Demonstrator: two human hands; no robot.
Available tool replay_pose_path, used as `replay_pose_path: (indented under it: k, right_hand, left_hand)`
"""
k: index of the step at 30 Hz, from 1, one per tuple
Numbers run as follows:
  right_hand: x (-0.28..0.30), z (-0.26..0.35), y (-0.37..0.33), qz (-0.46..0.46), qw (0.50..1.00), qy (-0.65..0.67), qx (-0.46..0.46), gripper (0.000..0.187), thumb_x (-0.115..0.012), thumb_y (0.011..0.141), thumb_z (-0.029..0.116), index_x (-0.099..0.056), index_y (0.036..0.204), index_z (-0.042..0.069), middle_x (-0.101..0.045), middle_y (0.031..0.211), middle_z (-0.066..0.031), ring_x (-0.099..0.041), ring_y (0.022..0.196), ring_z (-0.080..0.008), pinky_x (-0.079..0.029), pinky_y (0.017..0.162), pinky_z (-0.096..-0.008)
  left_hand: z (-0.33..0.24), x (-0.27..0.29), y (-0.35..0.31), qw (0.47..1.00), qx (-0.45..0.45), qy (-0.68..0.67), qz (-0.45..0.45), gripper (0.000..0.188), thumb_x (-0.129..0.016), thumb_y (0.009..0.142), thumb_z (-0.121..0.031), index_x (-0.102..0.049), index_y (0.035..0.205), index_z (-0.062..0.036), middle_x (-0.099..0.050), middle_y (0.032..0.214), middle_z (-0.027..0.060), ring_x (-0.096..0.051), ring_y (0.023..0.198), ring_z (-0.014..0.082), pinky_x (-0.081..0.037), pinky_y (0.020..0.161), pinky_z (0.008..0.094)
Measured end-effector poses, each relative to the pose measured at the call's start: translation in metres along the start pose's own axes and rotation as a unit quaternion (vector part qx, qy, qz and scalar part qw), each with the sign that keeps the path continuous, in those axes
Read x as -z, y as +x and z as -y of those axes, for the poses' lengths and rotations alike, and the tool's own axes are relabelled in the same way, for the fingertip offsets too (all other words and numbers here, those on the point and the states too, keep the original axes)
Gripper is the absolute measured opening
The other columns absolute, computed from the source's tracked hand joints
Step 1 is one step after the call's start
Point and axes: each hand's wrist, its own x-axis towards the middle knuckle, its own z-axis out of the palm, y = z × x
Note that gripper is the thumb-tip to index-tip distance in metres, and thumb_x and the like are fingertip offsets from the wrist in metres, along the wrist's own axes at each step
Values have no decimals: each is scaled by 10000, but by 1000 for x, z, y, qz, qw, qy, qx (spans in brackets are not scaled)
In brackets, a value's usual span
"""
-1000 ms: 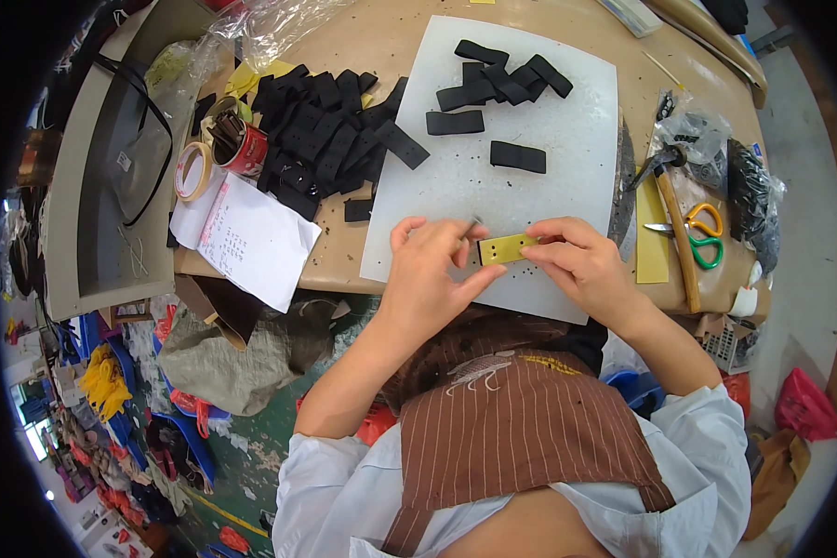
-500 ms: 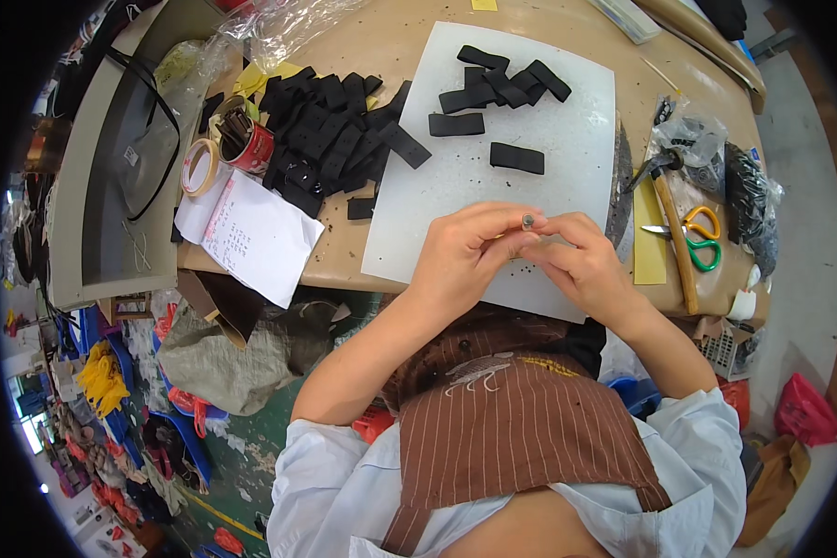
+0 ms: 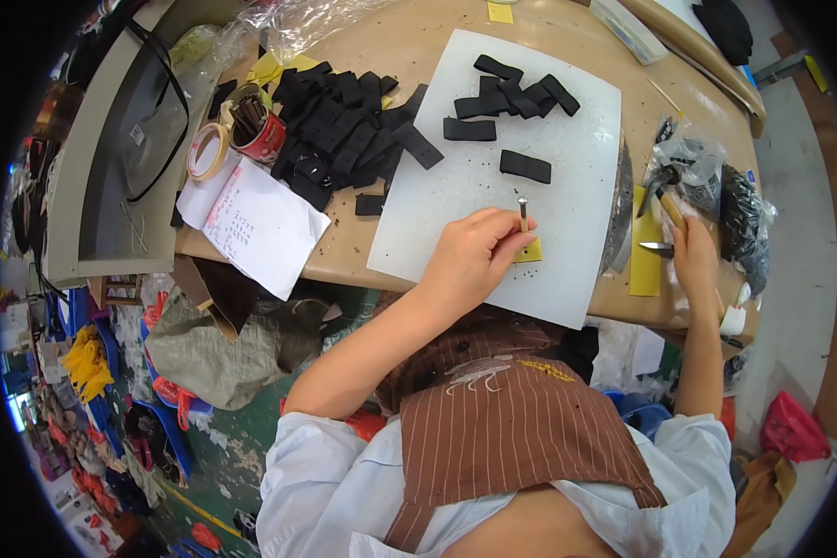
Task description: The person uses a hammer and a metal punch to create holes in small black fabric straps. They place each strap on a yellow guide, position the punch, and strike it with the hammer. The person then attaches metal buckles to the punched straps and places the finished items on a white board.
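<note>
My left hand [image 3: 470, 260] pinches a small metal punch [image 3: 523, 212] and holds it upright on a yellow strip [image 3: 532, 249]. The strip lies near the front edge of the white cutting board [image 3: 567, 121]. My right hand [image 3: 696, 265] is far out to the right, at the table edge. Its fingers are wrapped on the wooden handle of a hammer [image 3: 671, 210], and a scissor blade [image 3: 656, 247] sticks out beside it. Several black strips [image 3: 516, 93] lie at the far end of the board, with a single one [image 3: 525, 166] nearer to me.
A heap of black strips [image 3: 344, 130] lies left of the board, by a red tin [image 3: 260, 135], a tape roll [image 3: 207, 151] and a sheet of paper [image 3: 256, 223]. Plastic bags [image 3: 693, 163] and a yellow pad [image 3: 644, 256] sit at right. A grey tray [image 3: 112, 139] stands far left.
Both hands were together on the yellow strip. The right hand has since swung out right to the hammer, while the left stays at the strip and holds the punch upright.
</note>
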Motion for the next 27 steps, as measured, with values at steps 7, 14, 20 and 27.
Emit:
replay_pose_path:
  k: [7,14,20,27]
  right_hand:
    - [139,64,36,31,801,597,44,407,-389,1049,392,-587,1046,36,-511,734,17,-398,517,-42,-328,465,-182]
    - [137,141,28,226,921,184,259,201,-589,962,193,-561,1038,9,-518,675,-66,-459,559,-199,-370,518,-288]
    - [178,108,51,2,822,564,80,428,-388,1041,436,-549,1036,40,-378,547,49,-293,393,-23,-228,343,-207]
    - [141,158,22,109,909,220,337,245,-553,965,238,-546,895,3,-526,665,-108,-525,580,-248,-390,532,-337]
  left_hand:
    - [2,-7,-1,992,-95,73,-26,105,-700,851,-54,-672,931,8,-670,819,110,-654,654,225,-520,587,291]
    - [-1,-13,-9,980,-80,168,-67,117,-704,848,-68,-606,851,-5,-643,825,103,-620,634,275,-498,562,332]
    - [4,-6,-4,987,-110,112,-39,142,-706,838,-68,-582,846,0,-646,845,94,-632,661,281,-509,576,339]
    - [2,-10,-13,978,-118,172,-24,156,-705,847,-75,-569,865,0,-643,844,105,-641,672,274,-514,577,338]
